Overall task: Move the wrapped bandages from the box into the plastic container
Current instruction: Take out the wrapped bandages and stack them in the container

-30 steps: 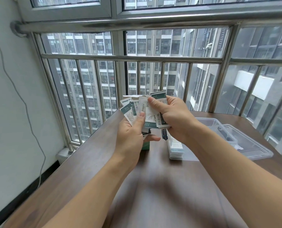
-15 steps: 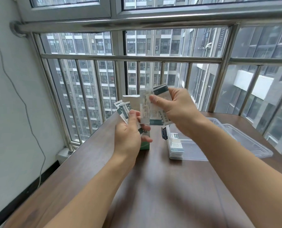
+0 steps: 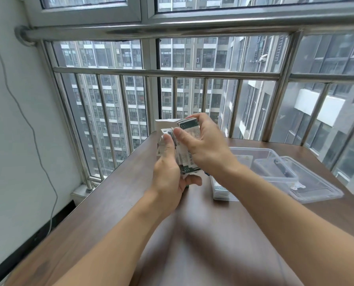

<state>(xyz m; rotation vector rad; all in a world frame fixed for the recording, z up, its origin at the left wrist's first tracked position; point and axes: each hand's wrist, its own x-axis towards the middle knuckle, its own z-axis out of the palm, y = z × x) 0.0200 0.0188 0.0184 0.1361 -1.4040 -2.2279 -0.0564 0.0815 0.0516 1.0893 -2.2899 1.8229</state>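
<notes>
1. Head view: the left hand point(image 3: 170, 182) and the right hand point(image 3: 205, 149) are both closing around one stack of wrapped bandages point(image 3: 187, 159), holding it above the tabletop point(image 3: 114, 203) near its far edge.
2. The white box point(image 3: 164, 124) is showing just behind the stack.
3. The clear plastic container point(image 3: 260, 162) is sitting toward the right edge, lid point(image 3: 316, 186) beside it.
4. Risk: the loose packets are likely slipping apart if either grip eases, scattering short of the container.

Your left hand point(image 3: 169, 178) and right hand point(image 3: 205, 148) together clutch a bunch of wrapped bandages point(image 3: 187, 159) above the table point(image 3: 114, 203). The plastic container point(image 3: 260, 162) sits to your right, its lid point(image 3: 316, 182) beside it.
</notes>
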